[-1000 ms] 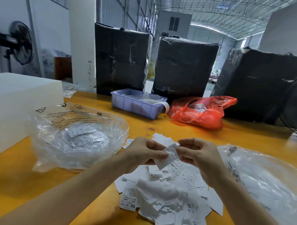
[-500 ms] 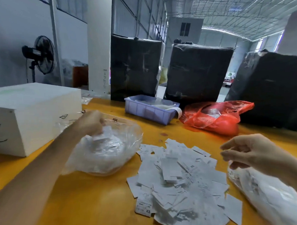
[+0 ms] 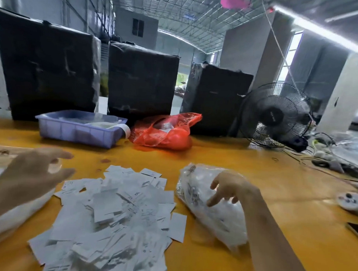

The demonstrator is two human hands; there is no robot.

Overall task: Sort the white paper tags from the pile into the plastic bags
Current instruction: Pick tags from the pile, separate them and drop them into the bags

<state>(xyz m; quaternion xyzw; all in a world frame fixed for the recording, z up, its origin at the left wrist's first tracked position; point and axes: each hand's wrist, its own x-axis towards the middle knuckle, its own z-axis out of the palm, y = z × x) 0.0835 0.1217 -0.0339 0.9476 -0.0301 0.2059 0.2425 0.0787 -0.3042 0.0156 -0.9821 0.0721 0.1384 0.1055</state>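
Observation:
A loose pile of white paper tags lies on the yellow table in front of me. Right of it sits a clear plastic bag holding tags. My right hand hovers over that bag's top, fingers spread and pointing down, holding nothing that I can make out. At the left edge a second clear bag is partly out of frame. My left hand is blurred above that bag, fingers relaxed and empty.
Behind the pile stand a blue plastic tray and a red plastic bag. Three black wrapped bales line the table's far edge. A black fan and cables lie at the right, and a phone at the right edge.
The view has swung to the right. My right hand has moved down onto the right bag. My left hand has pulled out of the left bag and now hangs above it.

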